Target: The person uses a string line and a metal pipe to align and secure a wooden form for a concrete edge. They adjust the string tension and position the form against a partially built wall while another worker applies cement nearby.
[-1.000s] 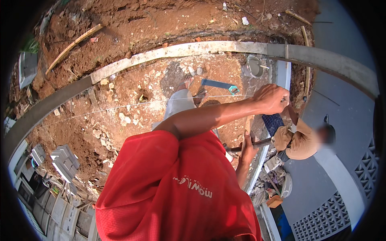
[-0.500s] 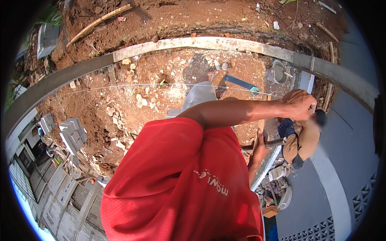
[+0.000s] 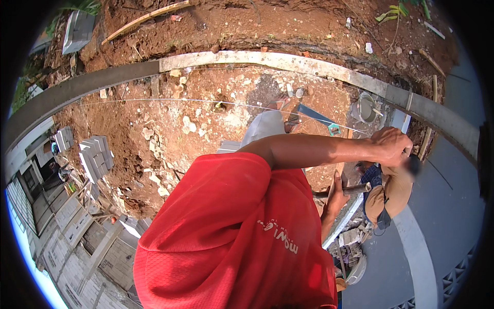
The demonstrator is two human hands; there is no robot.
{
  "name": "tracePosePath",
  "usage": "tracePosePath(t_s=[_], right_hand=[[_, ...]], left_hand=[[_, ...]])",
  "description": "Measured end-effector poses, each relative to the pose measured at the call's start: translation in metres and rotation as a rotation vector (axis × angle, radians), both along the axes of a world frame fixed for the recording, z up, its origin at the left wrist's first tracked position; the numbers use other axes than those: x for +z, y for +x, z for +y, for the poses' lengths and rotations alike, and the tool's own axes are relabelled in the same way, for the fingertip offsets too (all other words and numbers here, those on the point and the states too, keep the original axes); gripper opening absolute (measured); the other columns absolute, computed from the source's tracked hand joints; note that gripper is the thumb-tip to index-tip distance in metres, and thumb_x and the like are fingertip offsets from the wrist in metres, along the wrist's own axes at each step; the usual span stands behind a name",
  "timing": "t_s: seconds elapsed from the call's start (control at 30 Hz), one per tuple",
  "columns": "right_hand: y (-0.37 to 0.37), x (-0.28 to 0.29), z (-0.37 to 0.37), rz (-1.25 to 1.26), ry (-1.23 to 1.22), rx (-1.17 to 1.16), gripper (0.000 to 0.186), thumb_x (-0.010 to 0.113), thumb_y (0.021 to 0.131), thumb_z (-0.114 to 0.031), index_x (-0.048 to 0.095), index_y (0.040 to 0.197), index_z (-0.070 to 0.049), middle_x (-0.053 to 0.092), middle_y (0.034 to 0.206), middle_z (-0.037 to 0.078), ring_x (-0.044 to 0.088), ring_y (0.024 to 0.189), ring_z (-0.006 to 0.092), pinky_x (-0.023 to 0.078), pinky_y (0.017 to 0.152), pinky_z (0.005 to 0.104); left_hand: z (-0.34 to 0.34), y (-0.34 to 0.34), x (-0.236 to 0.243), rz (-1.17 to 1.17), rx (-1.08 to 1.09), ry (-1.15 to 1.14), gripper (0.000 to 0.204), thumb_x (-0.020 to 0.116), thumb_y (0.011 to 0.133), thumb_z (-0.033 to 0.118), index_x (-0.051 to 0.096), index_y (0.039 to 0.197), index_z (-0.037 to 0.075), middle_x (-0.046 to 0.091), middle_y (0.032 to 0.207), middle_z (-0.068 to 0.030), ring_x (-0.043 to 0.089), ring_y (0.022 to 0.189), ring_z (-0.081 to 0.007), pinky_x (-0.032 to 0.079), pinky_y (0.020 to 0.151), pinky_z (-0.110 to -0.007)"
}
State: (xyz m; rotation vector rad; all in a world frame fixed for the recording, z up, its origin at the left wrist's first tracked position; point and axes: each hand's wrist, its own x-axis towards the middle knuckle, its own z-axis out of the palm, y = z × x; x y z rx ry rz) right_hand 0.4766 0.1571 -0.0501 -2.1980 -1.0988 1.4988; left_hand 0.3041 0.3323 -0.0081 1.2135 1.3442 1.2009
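My left hand (image 3: 392, 147) is stretched out to the right across my red shirt, its fingers closed in a fist; anything inside it is hidden. Lower down, my right hand (image 3: 334, 198) grips the handle of a hammer-like tool (image 3: 356, 189) that points right. Both hands hover over the edge of a white kerb strip (image 3: 343, 219). A thin taut string (image 3: 206, 101) runs across the red soil toward my left hand. My leg and sandalled foot (image 3: 288, 110) stand on the dirt above.
Another person in a tan shirt (image 3: 393, 193) crouches just beyond my hands. A curved concrete beam (image 3: 257, 59) crosses the site. A blue tool (image 3: 314, 113) and a bucket (image 3: 366, 108) lie near it. Grey blocks (image 3: 95, 154) are stacked at left; grey pavement (image 3: 447, 216) lies at right.
My left fist has drifted right and downward in the view as my head turned. My right hand keeps its hold on the tool handle.
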Motion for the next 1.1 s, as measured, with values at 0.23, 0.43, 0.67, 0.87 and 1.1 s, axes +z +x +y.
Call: tracePosePath(t_s=[0.23, 0.43, 0.67, 0.87, 1.1], right_hand=[[0.011, -0.009, 0.000, 0.051, 0.081, -0.020, 0.043, 0.078, 0.090, -0.026, 0.072, 0.121, 0.003, 0.069, 0.115, 0.010, 0.058, 0.106, 0.0218, 0.044, 0.100, 0.0381], [0.009, -0.005, 0.000, 0.056, 0.074, -0.063, 0.040, 0.078, 0.090, -0.023, 0.072, 0.118, 0.004, 0.068, 0.111, 0.009, 0.056, 0.104, 0.0190, 0.044, 0.097, 0.0364], [-0.001, -0.001, -0.005, 0.085, 0.177, -0.017, 0.040, 0.079, 0.089, -0.025, 0.072, 0.116, 0.004, 0.067, 0.111, 0.009, 0.056, 0.104, 0.0206, 0.043, 0.099, 0.0361], [-0.001, 0.000, -0.008, 0.059, 0.136, -0.013, 0.046, 0.081, 0.088, -0.028, 0.071, 0.121, 0.002, 0.068, 0.116, 0.011, 0.056, 0.108, 0.0216, 0.043, 0.101, 0.0369], [-0.001, 0.009, -0.009, 0.026, 0.106, -0.041, 0.046, 0.081, 0.087, -0.027, 0.071, 0.121, 0.003, 0.068, 0.117, 0.012, 0.059, 0.107, 0.0219, 0.043, 0.102, 0.0368]], left_hand=[[-0.002, -0.001, 0.004, 0.006, -0.021, -0.019, 0.013, 0.070, 0.080, 0.017, 0.079, 0.087, 0.011, 0.074, 0.075, -0.0155, 0.074, 0.076, -0.0356, 0.058, 0.076, -0.046], [0.000, 0.002, 0.003, 0.004, 0.008, 0.025, 0.012, 0.070, 0.080, 0.016, 0.079, 0.087, 0.010, 0.074, 0.075, -0.0155, 0.074, 0.075, -0.0354, 0.058, 0.077, -0.045], [-0.003, 0.004, 0.004, 0.025, -0.001, 0.019, 0.013, 0.069, 0.080, 0.015, 0.079, 0.087, 0.010, 0.074, 0.074, -0.0142, 0.074, 0.073, -0.0331, 0.059, 0.078, -0.044], [-0.005, 0.002, 0.008, 0.009, -0.008, 0.002, 0.012, 0.071, 0.081, 0.017, 0.079, 0.086, 0.010, 0.074, 0.075, -0.0144, 0.074, 0.076, -0.0349, 0.058, 0.081, -0.045], [-0.005, 0.001, 0.012, 0.024, -0.020, -0.016, 0.013, 0.074, 0.081, 0.019, 0.078, 0.089, 0.010, 0.075, 0.082, -0.0167, 0.073, 0.085, -0.0378, 0.057, 0.084, -0.047]])
